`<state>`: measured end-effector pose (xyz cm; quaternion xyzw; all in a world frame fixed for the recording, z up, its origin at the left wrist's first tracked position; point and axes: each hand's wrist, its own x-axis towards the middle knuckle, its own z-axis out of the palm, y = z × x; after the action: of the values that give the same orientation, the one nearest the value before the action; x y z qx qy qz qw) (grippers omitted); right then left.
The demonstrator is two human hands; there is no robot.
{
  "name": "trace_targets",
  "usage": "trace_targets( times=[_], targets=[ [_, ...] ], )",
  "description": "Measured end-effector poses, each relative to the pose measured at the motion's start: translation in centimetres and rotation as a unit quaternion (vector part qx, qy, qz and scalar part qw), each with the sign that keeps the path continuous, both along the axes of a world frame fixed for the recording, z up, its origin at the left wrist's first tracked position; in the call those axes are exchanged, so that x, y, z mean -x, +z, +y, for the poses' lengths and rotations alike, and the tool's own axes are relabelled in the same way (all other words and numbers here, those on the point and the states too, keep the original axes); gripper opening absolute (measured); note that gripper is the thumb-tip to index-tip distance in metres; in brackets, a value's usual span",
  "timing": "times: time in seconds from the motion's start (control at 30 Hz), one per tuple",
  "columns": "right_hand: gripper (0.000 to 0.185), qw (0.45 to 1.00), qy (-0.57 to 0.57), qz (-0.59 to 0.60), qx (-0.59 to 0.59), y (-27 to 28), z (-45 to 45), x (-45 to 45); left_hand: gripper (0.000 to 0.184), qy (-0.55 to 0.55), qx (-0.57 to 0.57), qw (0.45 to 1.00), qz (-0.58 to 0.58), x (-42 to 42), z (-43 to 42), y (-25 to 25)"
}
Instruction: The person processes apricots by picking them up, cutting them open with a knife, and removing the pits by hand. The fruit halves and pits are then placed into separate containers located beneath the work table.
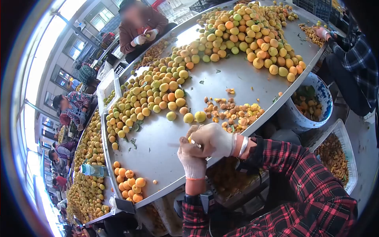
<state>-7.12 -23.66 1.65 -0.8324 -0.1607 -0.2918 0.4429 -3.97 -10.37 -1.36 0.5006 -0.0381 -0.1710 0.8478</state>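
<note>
Apparently the work is only partly done, w/ far more left than finished. Both gloved hands, the left hand and the right hand, are together near the table edge, fingers bent inward and touching or almost so. Between them shows a small yellow piece of fruit, mostly hidden; which hand grips it, one cannot tell. A thin pale blur sticks out to the left of the fingers, poss. a blade, but it is too unclear to say.

Just beyond the hands, toward their right, lies a low pile of opened fruit and brown pits; this is prob. the done part, and it is rather small. Farther ahead, and curving round to the left, a very big heap of whole fruits covers much of the metal table; approx. all of these look uncut, so they count as remaining. A few whole ones, e.g. a yellow-green fruit, sit close in front of the hands. To the left of the hands, near the edge, a separate group of orange fruits is also whole.

Off the table, right of the hands, stand a bucket w/ mixed fruit pieces and a white crate w/ brownish bits, prob. earlier output.
</note>
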Motion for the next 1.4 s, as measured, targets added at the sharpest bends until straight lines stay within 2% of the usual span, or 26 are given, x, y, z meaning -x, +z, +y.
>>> trace_targets(
  times=[0.03, 0.07, 0.1, 0.17, 0.2, 0.27, 0.3, 0.33, 0.37, 0.4, 0.43, 0.47, 0.5, 0.57, 0.67, 0.73, 0.77, 0.83, 0.9, 0.97, 1.03, 1.07, 1.17, 1.2, 1.27, 1.4],
  targets=[
    [0.035, 0.998, 0.006, -0.045, 0.034, 0.2, 0.2, 0.0, 0.054, -0.051, 0.046, 0.997, 0.030, -0.6, 0.3, -0.3],
    [0.033, 0.993, 0.077, -0.056, 0.072, 0.3, 0.2, 0.7, 0.060, -0.100, 0.093, 0.989, 0.059, -1.0, 0.4, -0.6],
    [0.031, 0.992, 0.063, -0.063, 0.086, 0.3, 0.8, 1.1, 0.060, -0.096, 0.094, 0.989, 0.057, -1.5, 0.4, -1.0],
    [0.032, 0.995, 0.027, -0.063, 0.078, 0.1, 1.1, 0.9, 0.067, -0.151, 0.257, 0.952, 0.075, -2.2, 0.3, -1.6],
    [0.032, 0.994, 0.032, -0.064, 0.079, 0.1, 1.0, 0.8, 0.066, -0.098, 0.203, 0.971, 0.078, -2.1, 0.1, -0.7],
    [0.030, 0.999, 0.027, 0.004, 0.030, -0.1, 0.8, 0.0, 0.067, -0.088, 0.210, 0.972, 0.052, -4.1, 0.7, -4.8],
    [0.029, 0.998, 0.051, -0.021, -0.042, -0.8, 0.4, 0.0, 0.067, -0.086, 0.210, 0.973, 0.030, -4.6, 1.3, -6.3],
    [0.025, 0.994, 0.051, 0.010, -0.099, -0.4, 0.4, 0.1, 0.064, 0.048, 0.104, 0.992, 0.043, -2.3, -0.3, -1.9],
    [0.019, 0.975, 0.087, 0.024, -0.202, -0.6, 0.7, -0.3, 0.066, 0.160, 0.096, 0.975, 0.120, -3.2, -0.2, -2.2],
    [0.020, 0.969, 0.060, 0.137, -0.198, 0.0, 0.0, -0.1, 0.066, 0.135, 0.116, 0.983, 0.055, -3.2, 1.4, -0.5],
    [0.024, 0.930, 0.070, 0.220, -0.286, 1.7, -0.3, 0.5, 0.067, 0.100, 0.133, 0.986, -0.006, -3.1, 3.0, 1.9],
    [0.027, 0.906, 0.067, 0.264, -0.325, 2.3, -0.9, 0.7, 0.069, 0.174, 0.150, 0.972, -0.045, -4.0, 4.3, 3.5],
    [0.030, 0.880, 0.060, 0.303, -0.361, 2.6, -1.4, 0.5, 0.068, 0.193, 0.196, 0.961, -0.045, -4.2, 6.4, 5.8],
    [0.033, 0.863, 0.081, 0.311, -0.390, 2.6, -2.0, 0.5, 0.064, 0.294, 0.223, 0.924, -0.105, -5.1, 9.7, 6.9],
    [0.037, 0.843, 0.119, 0.308, -0.425, 2.4, -2.7, 0.4, 0.064, 0.230, 0.262, 0.927, -0.137, -4.4, 9.5, 6.5],
    [0.038, 0.824, 0.147, 0.313, -0.449, 2.0, -3.1, 0.4, 0.068, 0.059, 0.274, 0.956, -0.088, -3.6, 7.8, 5.3],
    [0.038, 0.825, 0.139, 0.314, -0.448, 2.1, -3.4, 0.7, 0.068, 0.054, 0.278, 0.955, -0.081, -3.3, 6.8, 4.7],
    [0.046, 0.811, 0.150, 0.306, -0.475, 2.7, -3.3, 0.9, 0.078, -0.055, 0.238, 0.966, -0.081, -2.6, 5.1, 3.9],
    [0.042, 0.812, 0.174, 0.300, -0.469, 2.8, -3.5, 1.1, 0.082, -0.076, 0.210, 0.972, -0.067, -2.1, 4.3, 3.8],
    [0.031, 0.840, 0.241, 0.332, -0.356, 3.7, -4.2, 1.7, 0.078, -0.078, 0.201, 0.975, -0.045, -1.8, 3.9, 4.0],
    [0.022, 0.840, 0.287, 0.396, -0.233, 4.8, -3.9, 2.3, 0.075, -0.074, 0.187, 0.979, -0.036, -1.8, 3.3, 4.2],
    [0.016, 0.834, 0.284, 0.400, -0.253, 4.4, -3.1, 2.5, 0.072, -0.073, 0.167, 0.983, -0.027, -1.4, 3.2, 3.9],
    [0.021, 0.823, 0.239, 0.382, -0.345, 4.0, -3.2, 1.7, 0.064, -0.101, 0.150, 0.983, -0.020, -1.5, 2.3, 3.0],
    [0.024, 0.818, 0.214, 0.352, -0.401, 3.8, -3.5, 1.4, 0.063, -0.059, 0.115, 0.991, -0.018, -0.8, 1.3, 3.3],
    [0.031, 0.797, 0.164, 0.271, -0.515, 3.6, -3.9, 0.4, 0.060, -0.058, 0.100, 0.993, 0.008, -0.7, 0.5, 2.3],
    [0.038, 0.769, 0.095, 0.189, -0.604, 3.8, -4.5, -0.7, 0.050, -0.074, 0.055, 0.995, 0.039, 0.7, -1.8, 1.5]
  ],
)
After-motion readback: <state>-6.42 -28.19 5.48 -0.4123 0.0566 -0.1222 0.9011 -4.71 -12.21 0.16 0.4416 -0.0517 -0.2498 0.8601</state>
